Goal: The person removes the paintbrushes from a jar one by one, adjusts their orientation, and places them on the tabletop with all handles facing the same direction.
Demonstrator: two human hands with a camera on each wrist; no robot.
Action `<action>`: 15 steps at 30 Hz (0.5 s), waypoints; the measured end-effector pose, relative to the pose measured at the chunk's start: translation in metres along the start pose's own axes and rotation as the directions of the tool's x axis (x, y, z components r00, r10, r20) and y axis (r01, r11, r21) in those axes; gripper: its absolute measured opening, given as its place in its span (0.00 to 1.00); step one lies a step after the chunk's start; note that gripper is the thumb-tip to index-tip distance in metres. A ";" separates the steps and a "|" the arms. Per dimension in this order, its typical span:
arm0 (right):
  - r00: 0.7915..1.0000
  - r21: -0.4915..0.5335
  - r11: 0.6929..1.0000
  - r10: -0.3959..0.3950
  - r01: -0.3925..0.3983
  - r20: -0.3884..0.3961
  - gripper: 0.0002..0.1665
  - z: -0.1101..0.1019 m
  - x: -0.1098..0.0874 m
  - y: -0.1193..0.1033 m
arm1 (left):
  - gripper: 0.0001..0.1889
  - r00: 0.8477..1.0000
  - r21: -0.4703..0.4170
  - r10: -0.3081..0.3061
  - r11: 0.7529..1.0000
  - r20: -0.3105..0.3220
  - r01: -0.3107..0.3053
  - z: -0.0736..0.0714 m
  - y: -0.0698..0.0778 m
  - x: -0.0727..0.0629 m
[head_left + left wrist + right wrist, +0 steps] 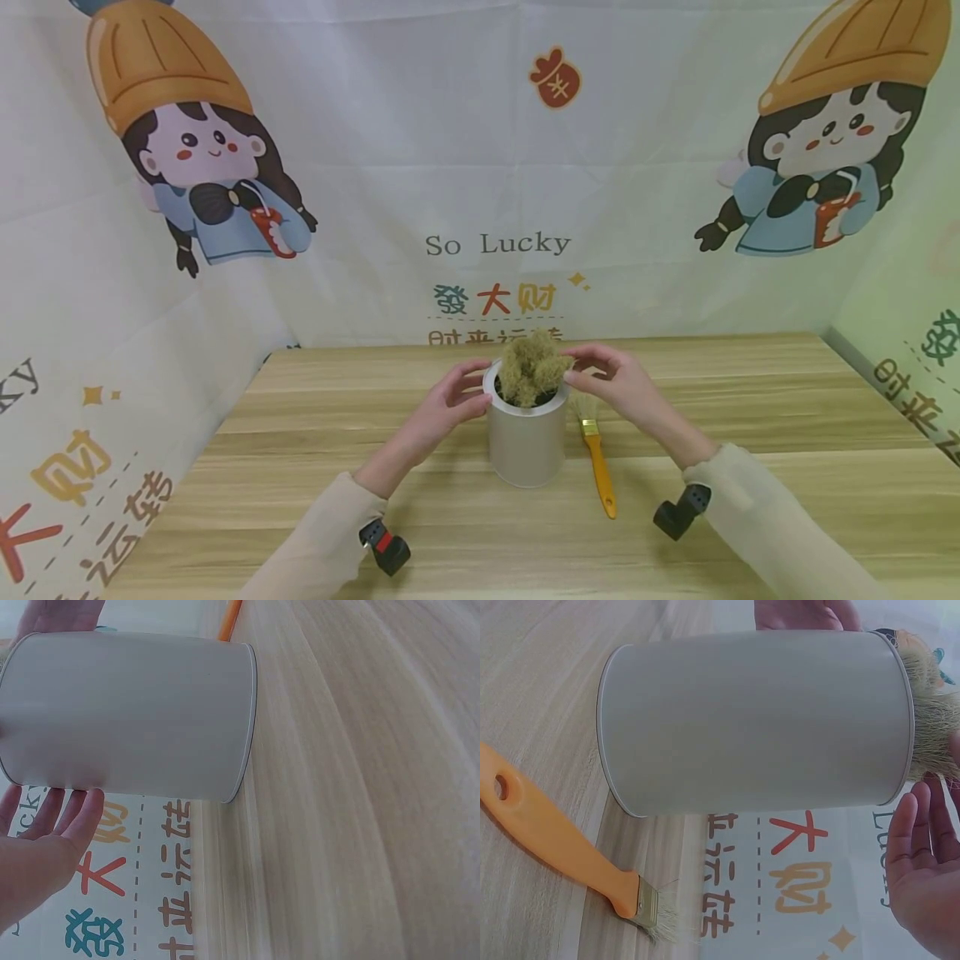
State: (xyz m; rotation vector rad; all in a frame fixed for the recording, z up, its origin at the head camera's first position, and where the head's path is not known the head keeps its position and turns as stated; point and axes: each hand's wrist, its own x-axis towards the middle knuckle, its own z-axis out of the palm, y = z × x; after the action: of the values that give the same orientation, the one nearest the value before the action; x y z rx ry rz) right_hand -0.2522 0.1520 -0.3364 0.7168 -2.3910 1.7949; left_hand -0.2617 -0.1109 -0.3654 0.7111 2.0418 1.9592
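Loosely curved, left hand (452,400) touching pot (527,450), right hand (617,377) at grassy tuft (531,368)

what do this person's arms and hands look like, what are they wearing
Plain cream long sleeves cover both forearms. Each wrist carries a small black device: the left device has a red patch; the right device shows none. Neither hand wears a glove.

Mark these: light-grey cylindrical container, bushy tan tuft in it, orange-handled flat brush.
Light-grey cylindrical container (527,446): head view, side wall.
Bushy tan tuft (529,368): head view, middle of the tuft.
Orange-handled flat brush (577,857): right wrist view, handle.
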 end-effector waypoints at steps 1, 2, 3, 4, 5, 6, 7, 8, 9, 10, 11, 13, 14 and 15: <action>1.000 0.000 1.000 0.000 0.000 -0.002 0.21 0.000 0.000 0.000 | 0.27 1.000 -0.002 0.000 1.000 0.000 0.000 0.000 0.000 0.000; 1.000 0.004 1.000 -0.001 0.001 -0.004 0.20 0.000 0.000 0.001 | 0.27 1.000 -0.003 0.001 1.000 0.000 -0.001 0.000 0.000 0.000; 1.000 0.007 1.000 0.000 0.000 -0.005 0.20 0.000 0.000 0.001 | 0.26 1.000 -0.006 0.000 1.000 -0.002 0.000 0.001 0.001 0.000; 1.000 0.010 1.000 0.001 0.000 -0.007 0.20 0.000 0.000 0.001 | 0.26 1.000 -0.007 0.000 1.000 -0.002 0.000 0.001 0.001 0.000; 1.000 0.014 1.000 0.001 -0.001 -0.008 0.19 0.000 0.000 0.001 | 0.26 1.000 -0.008 0.000 1.000 -0.002 0.000 0.001 0.001 0.000; 1.000 0.016 1.000 0.001 -0.001 -0.009 0.19 0.000 0.000 0.001 | 0.26 1.000 -0.009 -0.001 1.000 -0.002 0.001 0.001 0.001 0.000; 1.000 0.019 1.000 0.001 -0.001 -0.011 0.19 0.000 0.000 0.001 | 0.26 1.000 -0.008 -0.001 1.000 -0.001 0.001 0.001 0.001 0.000; 1.000 0.021 1.000 0.000 0.001 -0.012 0.18 0.000 0.001 0.001 | 0.26 1.000 -0.007 -0.002 1.000 -0.002 0.001 0.001 0.001 0.000; 1.000 0.021 1.000 -0.001 0.001 -0.014 0.18 0.000 0.001 0.001 | 0.26 1.000 -0.007 -0.002 1.000 -0.002 0.002 0.001 0.001 0.000; 1.000 0.020 1.000 -0.003 0.003 -0.015 0.18 0.001 0.001 0.002 | 0.26 1.000 -0.006 -0.003 1.000 -0.002 0.003 0.001 0.001 0.000; 1.000 0.019 1.000 -0.004 0.004 -0.017 0.17 0.001 0.001 0.002 | 0.26 1.000 -0.005 -0.003 1.000 -0.003 0.003 0.001 0.001 0.000; 1.000 0.014 1.000 -0.005 0.006 -0.021 0.17 0.000 0.001 0.002 | 0.26 1.000 -0.005 -0.006 1.000 -0.004 0.006 0.001 0.001 0.000; 1.000 0.012 1.000 -0.008 0.008 -0.022 0.16 0.000 0.002 0.002 | 0.26 1.000 -0.006 -0.007 1.000 -0.005 0.007 0.001 0.001 0.000; 1.000 0.008 1.000 -0.009 0.009 -0.023 0.16 0.000 0.002 0.002 | 0.26 1.000 -0.007 -0.007 1.000 -0.005 0.007 0.001 0.001 0.000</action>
State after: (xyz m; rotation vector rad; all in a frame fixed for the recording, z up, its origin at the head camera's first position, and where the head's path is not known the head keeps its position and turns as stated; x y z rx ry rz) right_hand -0.2545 0.1516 -0.3379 0.7027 -2.3633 1.8008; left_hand -0.2608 -0.1102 -0.3648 0.6973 2.0368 1.9653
